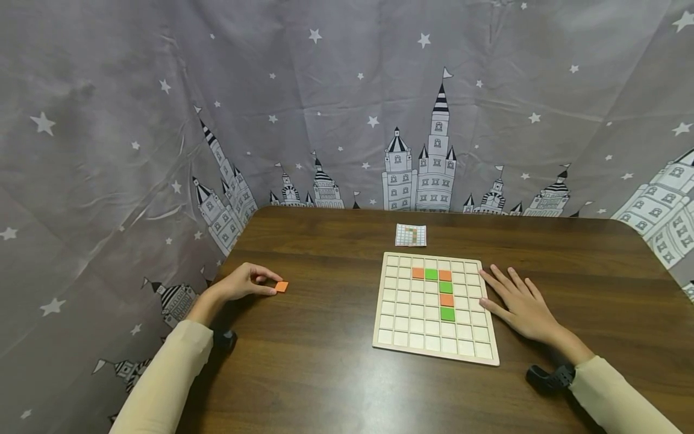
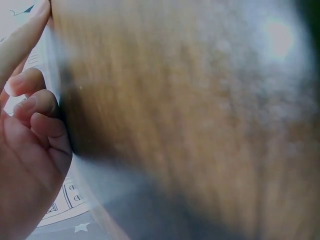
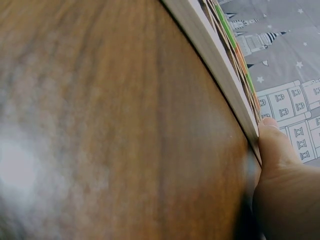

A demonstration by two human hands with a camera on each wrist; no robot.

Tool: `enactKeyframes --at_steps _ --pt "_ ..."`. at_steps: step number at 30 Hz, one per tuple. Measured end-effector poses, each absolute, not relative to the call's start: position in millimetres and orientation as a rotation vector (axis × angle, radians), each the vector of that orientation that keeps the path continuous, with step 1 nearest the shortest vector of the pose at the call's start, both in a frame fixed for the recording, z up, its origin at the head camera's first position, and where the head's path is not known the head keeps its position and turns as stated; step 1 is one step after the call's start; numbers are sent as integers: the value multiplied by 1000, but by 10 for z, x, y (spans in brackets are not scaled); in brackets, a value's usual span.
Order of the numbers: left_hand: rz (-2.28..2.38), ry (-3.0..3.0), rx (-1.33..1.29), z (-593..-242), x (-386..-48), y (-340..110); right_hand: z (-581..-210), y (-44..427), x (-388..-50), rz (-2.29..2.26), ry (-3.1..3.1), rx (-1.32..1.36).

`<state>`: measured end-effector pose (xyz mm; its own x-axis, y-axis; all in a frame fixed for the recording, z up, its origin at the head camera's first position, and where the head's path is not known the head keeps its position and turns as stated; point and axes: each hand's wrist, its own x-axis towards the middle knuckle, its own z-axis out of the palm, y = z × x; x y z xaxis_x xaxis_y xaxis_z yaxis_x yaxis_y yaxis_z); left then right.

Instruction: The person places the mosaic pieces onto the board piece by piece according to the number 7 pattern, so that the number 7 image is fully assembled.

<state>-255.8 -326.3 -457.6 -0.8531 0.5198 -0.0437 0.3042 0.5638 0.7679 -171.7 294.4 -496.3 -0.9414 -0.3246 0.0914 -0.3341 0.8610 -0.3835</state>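
Note:
At the left of the head view my left hand (image 1: 249,282) pinches an orange square tile (image 1: 281,287) between thumb and fingertips, low over the tabletop. In the left wrist view the other fingers (image 2: 35,105) are curled; the tile is not visible there. A pale wooden grid board (image 1: 408,313) lies right of centre. Three orange and three green tiles (image 1: 447,314) sit in its cells, in a short row that turns down into a column. My right hand (image 1: 523,308) lies flat with fingers spread, thumb and index fingertip at the board's right edge. The right wrist view shows the thumb (image 3: 275,147) against that edge.
A small printed card (image 1: 411,235) with a coloured grid pattern lies behind the board. The brown wooden table (image 1: 320,361) reaches back to a grey curtain (image 1: 336,78) with castles and stars. Dark bands (image 1: 550,378) are on both wrists.

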Motion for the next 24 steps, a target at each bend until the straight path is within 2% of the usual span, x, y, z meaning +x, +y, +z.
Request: enactKeyframes --at_steps 24 --pt "1182 2544 721 -4430 -2505 -2992 -4943 2935 -1710 612 -2998 541"
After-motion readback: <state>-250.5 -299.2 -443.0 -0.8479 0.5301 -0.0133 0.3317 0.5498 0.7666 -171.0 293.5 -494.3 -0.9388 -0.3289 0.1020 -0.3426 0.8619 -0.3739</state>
